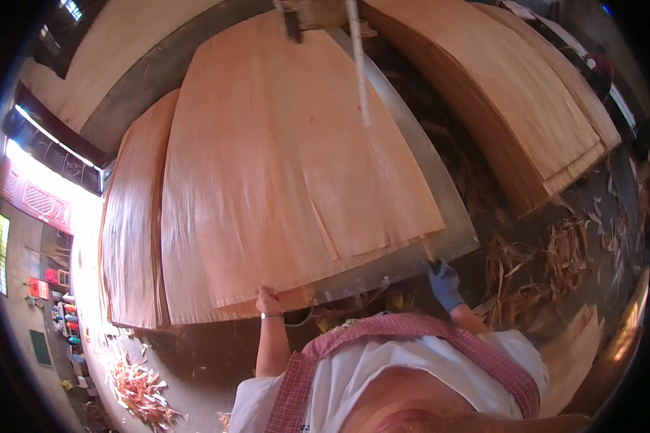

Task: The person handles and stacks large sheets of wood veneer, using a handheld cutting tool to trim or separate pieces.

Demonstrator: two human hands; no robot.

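Left hand (pixel 267 300), bare, looks pinched on the near edge of the top veneer sheet (pixel 289 180), which spreads away from the grip over a grey tabletop (pixel 446 191). Right hand (pixel 446 284), blue glove, sits right of that grip by the sheet's near right corner, next to a thin light strip (pixel 427 248); can't tell if its fingers close on it. Left of the grip: another veneer pile (pixel 133 231). Far right: a tall veneer stack (pixel 498 90). Right of the gloved hand: loose scraps (pixel 509 278).

Handling, judged: sheet likely light for its size, floppy, dry, prone to split along the grain, edges ragged. Best hold: near edge, hands wide apart, flat pinch, clear of the split right of the left-hand grip.
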